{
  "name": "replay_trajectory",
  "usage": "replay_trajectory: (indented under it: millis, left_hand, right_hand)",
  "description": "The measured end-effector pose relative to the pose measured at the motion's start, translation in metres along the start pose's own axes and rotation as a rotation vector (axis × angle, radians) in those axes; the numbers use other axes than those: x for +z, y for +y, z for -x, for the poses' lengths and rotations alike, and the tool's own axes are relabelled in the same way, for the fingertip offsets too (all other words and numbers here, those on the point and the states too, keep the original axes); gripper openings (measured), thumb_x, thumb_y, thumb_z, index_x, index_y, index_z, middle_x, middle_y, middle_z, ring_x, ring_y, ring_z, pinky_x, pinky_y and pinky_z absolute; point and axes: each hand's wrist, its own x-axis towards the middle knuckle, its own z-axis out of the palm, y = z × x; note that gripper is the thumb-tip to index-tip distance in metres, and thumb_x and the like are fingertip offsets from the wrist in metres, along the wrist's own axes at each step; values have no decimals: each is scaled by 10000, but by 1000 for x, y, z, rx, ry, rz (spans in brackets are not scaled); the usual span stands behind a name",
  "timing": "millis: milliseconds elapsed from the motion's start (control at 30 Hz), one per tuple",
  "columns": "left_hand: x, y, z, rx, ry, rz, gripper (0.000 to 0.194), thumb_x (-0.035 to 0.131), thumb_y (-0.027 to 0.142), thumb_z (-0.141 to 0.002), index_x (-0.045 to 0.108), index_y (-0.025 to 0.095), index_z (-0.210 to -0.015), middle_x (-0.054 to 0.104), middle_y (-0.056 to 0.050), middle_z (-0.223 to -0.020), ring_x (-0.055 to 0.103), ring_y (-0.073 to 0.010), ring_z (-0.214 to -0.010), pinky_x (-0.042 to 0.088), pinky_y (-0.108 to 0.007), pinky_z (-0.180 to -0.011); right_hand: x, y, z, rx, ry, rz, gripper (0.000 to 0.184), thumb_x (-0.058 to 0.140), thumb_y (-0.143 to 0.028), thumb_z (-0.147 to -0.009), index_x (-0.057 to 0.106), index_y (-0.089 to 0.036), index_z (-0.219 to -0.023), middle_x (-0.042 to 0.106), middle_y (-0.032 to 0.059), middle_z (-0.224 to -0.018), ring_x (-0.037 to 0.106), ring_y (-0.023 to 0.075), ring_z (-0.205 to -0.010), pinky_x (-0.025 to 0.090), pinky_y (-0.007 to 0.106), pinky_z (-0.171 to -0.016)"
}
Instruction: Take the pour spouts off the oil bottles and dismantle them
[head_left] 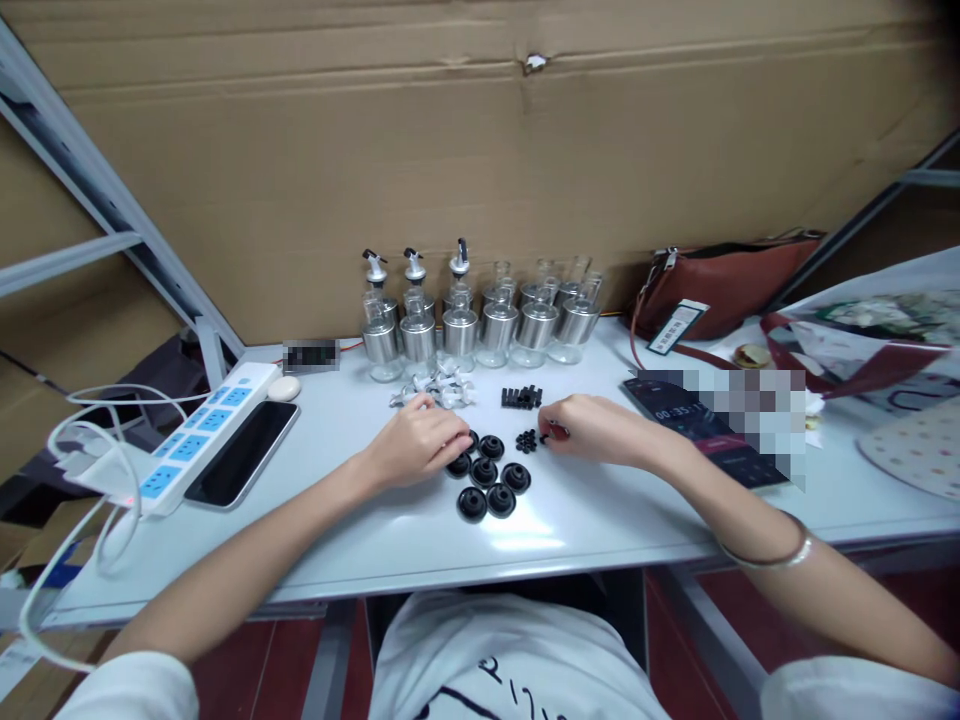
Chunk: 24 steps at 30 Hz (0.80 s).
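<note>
My left hand (421, 440) is curled over the upper left of a group of round black rubber stoppers (484, 471), its fingertips closed at one of them; the thumb is hidden. To the right, my right hand (589, 428) is pinched beside a cluster of tiny black caps (526, 440), and a small black piece shows at its fingertips. Several black levers (521, 397) lie in a row just behind that cluster. Silver-and-white pourer spouts (442, 386) are piled behind my left hand. Beyond them stand glass bottles with metal sleeves (459, 335), lined up in rows; three rear ones carry pourer tops (414, 265).
On the left lie a white power strip (210, 430) with cables, a dark phone (244, 453) and a round white case (284, 388). A phone running a timer (697, 425) is under my right forearm. A brown bag (735, 285) sits back right, before the cardboard wall (375, 140).
</note>
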Motion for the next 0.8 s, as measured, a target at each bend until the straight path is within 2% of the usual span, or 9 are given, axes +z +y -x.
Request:
replay_trajectory:
  millis: [100,233,300,367,433,500,600,667,800]
  left_hand:
    - [7,-2,11,125,103,-72,254,340,222,-940,562,158,-836,681,-50,-766,580,-151,-650,364,-333,-752]
    - [13,-7,14,200,277,-132,144,370,161,-912,514,162,-919,675,-59,-798,599,-160,-696,389,-331,-758]
    - [15,-7,13,213,341,-150,104,401,150,-902,479,166,-970,668,-64,-835,611,-166,-740,402,-331,-764]
    - [16,-7,13,207,385,-168,118,437,157,-896,447,170,-1014,660,-72,-881,620,-173,-793,411,-333,-776]
    - [16,-7,12,180,419,-190,171,479,204,-899,421,169,-1056,649,-94,-944,620,-190,-859,415,-340,-778]
    - [17,-7,12,147,445,-217,245,515,280,-902,403,166,-1088,635,-118,-996,611,-211,-921,414,-343,-772]
    - [18,-9,13,117,469,-258,287,525,345,-909,403,163,-1094,638,-119,-995,613,-213,-917,405,-338,-766]
    - [19,-8,13,94,480,-277,233,509,320,-923,420,167,-1075,651,-98,-958,621,-198,-864,393,-329,-758]
    - [17,-6,14,55,491,-289,112,476,249,-943,452,180,-1028,677,-53,-904,629,-169,-796,373,-314,-757]
  right_hand:
    - [1,1,-4,0,9,-64,150,705,-110,-687,611,-202,-615,519,-30,-459,375,76,-364,271,260,-381]
    - [-24,-7,-11,21,75,-174,35,638,-208,-789,623,-201,-758,565,-16,-566,470,109,-456,373,261,-422]
    - [-33,-16,-20,24,111,-243,124,531,-281,-878,611,-189,-904,616,16,-717,553,130,-577,458,269,-494]
    - [-33,-27,-35,9,127,-430,240,457,-329,-919,579,-179,-1060,644,45,-874,623,145,-726,535,290,-609]
    - [-23,-39,-51,4,146,-760,296,504,-374,-893,587,-169,-1089,651,59,-951,648,164,-828,569,329,-716]
    - [-6,-48,-64,8,178,-880,328,510,-436,-880,608,-174,-1050,658,48,-934,656,163,-836,590,344,-736]
    - [20,-56,-72,37,240,-903,370,518,-490,-866,606,-176,-1041,658,28,-859,668,152,-764,613,336,-678]
    - [32,-59,-70,56,274,-891,375,522,-502,-865,601,-172,-1022,639,2,-741,665,141,-659,614,315,-606]
    - [37,-64,-63,49,353,-782,328,471,-461,-909,625,-172,-922,609,-4,-667,631,129,-572,580,276,-532]
